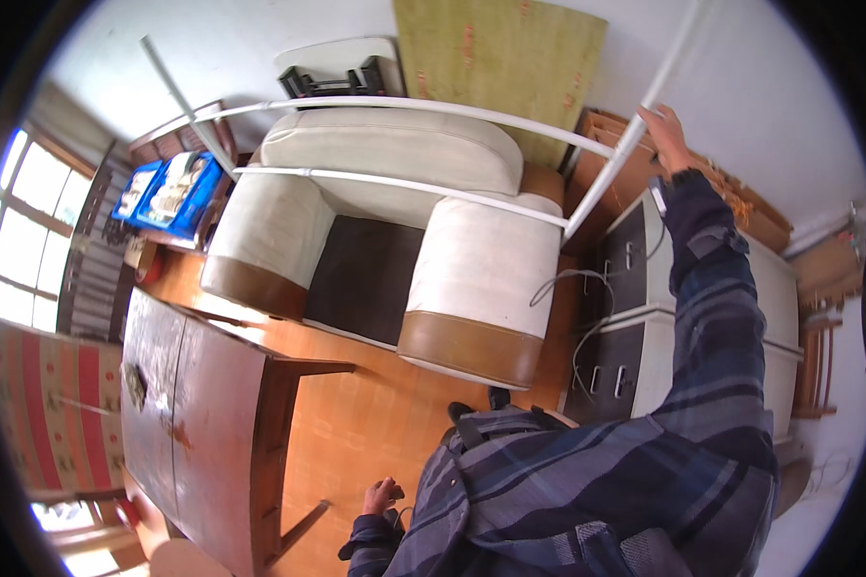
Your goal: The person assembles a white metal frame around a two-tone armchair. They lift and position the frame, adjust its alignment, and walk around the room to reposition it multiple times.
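Observation:
My right hand (666, 133) is raised high and grips the slanted upright of a white pipe frame (614, 165). Two long white bars (406, 184) of that frame run leftward over a white and brown armchair (375, 240) to another thin upright (185, 108). My left hand (381, 494) hangs low beside my hip with its fingers curled in, above the wooden floor. I see nothing held in it. Both arms are in a dark blue plaid sleeve.
A dark wooden table (197, 404) stands at the left. A white and dark cabinet (635, 317) with a loose grey cable (579, 288) is at the right. Blue crates (169, 192) sit at the back left, and a green board (495, 58) leans on the wall.

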Demonstrator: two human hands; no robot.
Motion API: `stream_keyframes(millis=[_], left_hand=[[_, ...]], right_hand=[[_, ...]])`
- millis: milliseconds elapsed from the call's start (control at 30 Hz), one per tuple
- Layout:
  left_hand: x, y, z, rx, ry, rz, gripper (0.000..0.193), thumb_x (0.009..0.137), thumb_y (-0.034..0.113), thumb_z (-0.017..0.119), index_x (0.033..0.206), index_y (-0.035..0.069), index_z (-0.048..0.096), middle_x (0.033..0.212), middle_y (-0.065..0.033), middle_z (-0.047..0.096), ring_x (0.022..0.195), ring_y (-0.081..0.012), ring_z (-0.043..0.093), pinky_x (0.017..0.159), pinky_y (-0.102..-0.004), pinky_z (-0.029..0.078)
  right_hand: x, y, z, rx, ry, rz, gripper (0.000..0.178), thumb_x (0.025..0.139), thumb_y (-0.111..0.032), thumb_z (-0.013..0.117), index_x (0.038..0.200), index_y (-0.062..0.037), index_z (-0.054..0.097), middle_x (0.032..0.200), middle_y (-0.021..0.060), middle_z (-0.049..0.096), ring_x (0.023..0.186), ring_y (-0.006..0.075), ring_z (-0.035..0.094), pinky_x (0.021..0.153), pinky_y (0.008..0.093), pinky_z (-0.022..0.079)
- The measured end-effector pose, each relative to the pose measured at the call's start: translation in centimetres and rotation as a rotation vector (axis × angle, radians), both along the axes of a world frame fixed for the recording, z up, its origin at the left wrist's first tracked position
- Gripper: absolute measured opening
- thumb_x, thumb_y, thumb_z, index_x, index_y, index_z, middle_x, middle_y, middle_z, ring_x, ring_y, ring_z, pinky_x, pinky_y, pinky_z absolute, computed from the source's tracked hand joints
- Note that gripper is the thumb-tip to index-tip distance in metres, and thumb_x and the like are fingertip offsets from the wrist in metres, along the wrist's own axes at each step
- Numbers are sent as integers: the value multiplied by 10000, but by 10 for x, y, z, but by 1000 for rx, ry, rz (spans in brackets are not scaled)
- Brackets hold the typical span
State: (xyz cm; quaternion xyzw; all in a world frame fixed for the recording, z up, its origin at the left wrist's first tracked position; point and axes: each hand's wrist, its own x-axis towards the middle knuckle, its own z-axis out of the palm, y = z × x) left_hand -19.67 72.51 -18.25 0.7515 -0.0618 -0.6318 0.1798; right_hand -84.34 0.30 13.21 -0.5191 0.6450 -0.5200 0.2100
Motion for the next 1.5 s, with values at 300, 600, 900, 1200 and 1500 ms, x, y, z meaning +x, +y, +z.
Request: stream_keyframes(millis=[300, 600, 900, 1200, 1500], left_hand=[[64, -109, 43, -149, -183, -135, 444, 1002, 433, 580, 1138, 20, 670, 978, -96, 766, 899, -197, 729, 753, -319, 490], [132, -293, 44, -318, -143, -407, 435, 999, 416, 608, 1109, 2, 686, 954, -86, 763, 906, -172, 728, 761, -309, 496], [212, -381, 28, -355, -106, -530, 389, 1014, 341, 618, 1020, -38, 703, 864, -88, 746, 783, -160, 700, 721, -298, 513], [241, -363, 7, -149, -70, -515, 371, 993, 322, 620, 1066, -28, 720, 924, -101, 767, 779, -175, 742, 612, -273, 496], [237, -320, 20, 44, 103, -370, 673, 1093, 541, 343, 1330, -32, 604, 1160, -178, 738, 974, -279, 733, 759, -379, 537]], right_hand=[[-5, 1, 10, -29, 643, -254, 583, 925, -522, 643, 1086, 35, 703, 999, 247, 735, 986, 439, 682, 868, 480, 528], [-8, 3, 16, 181, 468, -277, 489, 917, -437, 664, 1000, 43, 711, 797, 191, 741, 774, 330, 752, 743, 432, 572], [18, 14, 30, 342, 234, -410, 428, 957, -381, 686, 1095, 24, 691, 922, 82, 716, 785, 146, 720, 647, 282, 558], [13, 9, 23, 282, 383, -454, 456, 922, -426, 682, 910, 30, 695, 700, 101, 714, 648, 179, 728, 611, 317, 554], [2, 12, 29, 231, 639, -307, 484, 882, -456, 624, 785, 4, 740, 700, 154, 728, 737, 343, 737, 763, 441, 568]])
